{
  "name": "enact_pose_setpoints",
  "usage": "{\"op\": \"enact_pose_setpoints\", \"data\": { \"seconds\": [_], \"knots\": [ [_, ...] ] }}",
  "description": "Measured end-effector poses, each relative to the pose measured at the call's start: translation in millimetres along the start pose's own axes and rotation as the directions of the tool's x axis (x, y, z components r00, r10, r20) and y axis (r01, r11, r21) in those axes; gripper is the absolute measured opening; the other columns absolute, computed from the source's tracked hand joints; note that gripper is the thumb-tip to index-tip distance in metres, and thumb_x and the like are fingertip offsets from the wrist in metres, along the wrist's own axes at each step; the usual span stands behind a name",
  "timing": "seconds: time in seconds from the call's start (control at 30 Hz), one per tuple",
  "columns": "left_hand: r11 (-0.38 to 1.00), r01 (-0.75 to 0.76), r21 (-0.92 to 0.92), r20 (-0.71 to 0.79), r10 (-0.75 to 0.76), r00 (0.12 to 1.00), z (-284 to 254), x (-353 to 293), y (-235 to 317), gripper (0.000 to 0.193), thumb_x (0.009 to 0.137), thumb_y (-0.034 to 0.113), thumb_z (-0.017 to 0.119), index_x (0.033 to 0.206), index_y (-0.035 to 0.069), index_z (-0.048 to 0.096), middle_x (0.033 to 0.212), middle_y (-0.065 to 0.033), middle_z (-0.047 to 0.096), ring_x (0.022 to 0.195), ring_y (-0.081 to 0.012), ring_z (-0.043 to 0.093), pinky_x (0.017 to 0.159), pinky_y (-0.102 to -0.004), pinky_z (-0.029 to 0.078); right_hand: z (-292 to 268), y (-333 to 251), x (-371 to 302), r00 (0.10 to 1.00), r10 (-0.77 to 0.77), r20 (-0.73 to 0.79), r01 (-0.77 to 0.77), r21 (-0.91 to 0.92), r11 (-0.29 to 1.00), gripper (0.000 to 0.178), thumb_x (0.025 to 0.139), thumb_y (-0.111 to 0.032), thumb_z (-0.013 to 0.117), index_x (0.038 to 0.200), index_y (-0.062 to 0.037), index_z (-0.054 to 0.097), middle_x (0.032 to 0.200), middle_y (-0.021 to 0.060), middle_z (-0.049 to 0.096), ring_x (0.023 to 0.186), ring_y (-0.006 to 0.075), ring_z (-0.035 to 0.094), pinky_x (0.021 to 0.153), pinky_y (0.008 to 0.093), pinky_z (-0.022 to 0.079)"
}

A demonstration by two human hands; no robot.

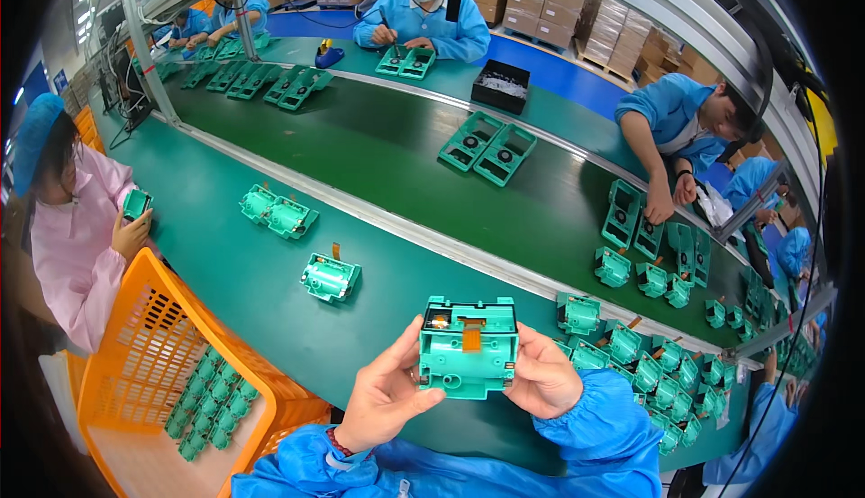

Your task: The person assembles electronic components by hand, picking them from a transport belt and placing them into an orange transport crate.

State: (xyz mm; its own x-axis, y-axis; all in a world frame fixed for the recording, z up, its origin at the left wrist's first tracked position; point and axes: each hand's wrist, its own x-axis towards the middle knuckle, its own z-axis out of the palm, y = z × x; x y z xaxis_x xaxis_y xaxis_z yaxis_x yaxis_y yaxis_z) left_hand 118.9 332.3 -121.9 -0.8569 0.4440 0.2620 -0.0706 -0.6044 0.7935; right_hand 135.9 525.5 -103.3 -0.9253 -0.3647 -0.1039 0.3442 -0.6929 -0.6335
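Between my two hands I hold up a green plastic housing [468, 365], with a black-edged frame along its top and an orange flat ribbon cable at its centre. My left hand [386, 390] grips its left side, thumb on the lower front corner. On the opposite side my right hand [544, 377] pinches the edge, with some fingers hidden behind. Beyond it on the green bench lies a single similar housing [330, 277] with its ribbon cable sticking up. Farther left, a pair of housings [277, 212] sits side by side. Many more housings [623, 342] crowd the bench at my right.
An orange crate [149, 354] with housings inside stands at my lower left. Past a metal rail, a dark green conveyor belt [360, 151] carries green panels [487, 148]. A black bin [501, 86] stands on the far bench. Several co-workers sit around, one at left holding a housing [137, 204].
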Motion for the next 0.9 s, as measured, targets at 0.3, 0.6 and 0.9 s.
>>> {"op": "enact_pose_setpoints", "data": {
  "seconds": [0.3,0.6,0.9],
  "knots": [
    [0.996,0.084,-0.008,-0.042,-0.085,0.996,-2,6,-3,0.078,0.074,-0.007,0.060,0.137,0.004,0.015,0.131,-0.0138,0.035,0.120,-0.0209,0.034,0.097,-0.0373,0.029,-7,5,4,0.998,-0.005,-0.064,0.009,0.067,0.998,0.030,0.087,-0.007,0.048,0.116,-0.0002,0.042,0.113,0.0079,0.051,0.102,0.0170,0.050,0.088,0.0324,0.040],
    [0.906,0.251,-0.342,-0.057,-0.287,0.956,-13,4,-24,0.073,0.074,0.016,0.065,0.133,0.004,0.024,0.130,-0.0127,0.034,0.120,-0.0237,0.035,0.095,-0.0422,0.034,24,3,-7,0.861,-0.465,0.207,0.304,-0.942,0.145,0.046,0.067,-0.010,0.072,0.107,0.0024,0.052,0.096,0.0137,0.060,0.087,0.0234,0.058,0.075,0.0298,0.045],
    [0.443,0.416,-0.794,0.269,-0.357,0.895,-21,0,-37,0.074,0.071,0.041,0.061,0.130,0.005,0.032,0.129,-0.0190,0.036,0.117,-0.0340,0.038,0.093,-0.0496,0.035,33,-20,-12,0.853,-0.380,0.356,0.302,-0.933,-0.196,0.066,0.060,-0.025,0.077,0.114,-0.0011,0.048,0.106,0.0152,0.051,0.092,0.0305,0.051,0.077,0.0369,0.044]
  ]
}}
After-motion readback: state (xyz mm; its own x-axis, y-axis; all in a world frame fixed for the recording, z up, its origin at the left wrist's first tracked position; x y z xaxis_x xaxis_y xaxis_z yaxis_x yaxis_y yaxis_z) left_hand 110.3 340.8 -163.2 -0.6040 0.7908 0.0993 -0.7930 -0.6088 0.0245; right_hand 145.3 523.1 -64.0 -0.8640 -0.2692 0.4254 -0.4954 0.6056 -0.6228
